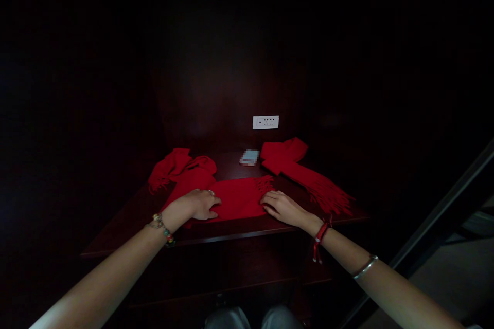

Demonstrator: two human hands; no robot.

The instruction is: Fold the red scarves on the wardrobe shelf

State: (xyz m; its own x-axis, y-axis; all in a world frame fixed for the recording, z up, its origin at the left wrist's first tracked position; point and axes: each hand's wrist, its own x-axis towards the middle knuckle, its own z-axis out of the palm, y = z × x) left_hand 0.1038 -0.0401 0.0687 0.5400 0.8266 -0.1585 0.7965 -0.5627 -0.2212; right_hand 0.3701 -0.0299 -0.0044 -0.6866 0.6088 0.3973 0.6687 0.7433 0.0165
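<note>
A red fringed scarf (239,198) lies partly folded on a dark wooden table (127,226). My left hand (198,204) rests on the scarf's left part, fingers curled down onto the cloth, a ring on one finger. At the scarf's right edge, beside the fringe, my right hand (280,206) lies flat with its fingers stretched out. The scarf's far end is bunched up at the back left (175,167). A second red fringed scarf (299,169) lies at the right, its fringe toward the table's front right.
A small pale blurred object (249,157) sits between the two scarves at the back. A white wall socket (265,122) is on the dark panel behind. A dark slanted rail (436,223) crosses the lower right. The surroundings are very dark.
</note>
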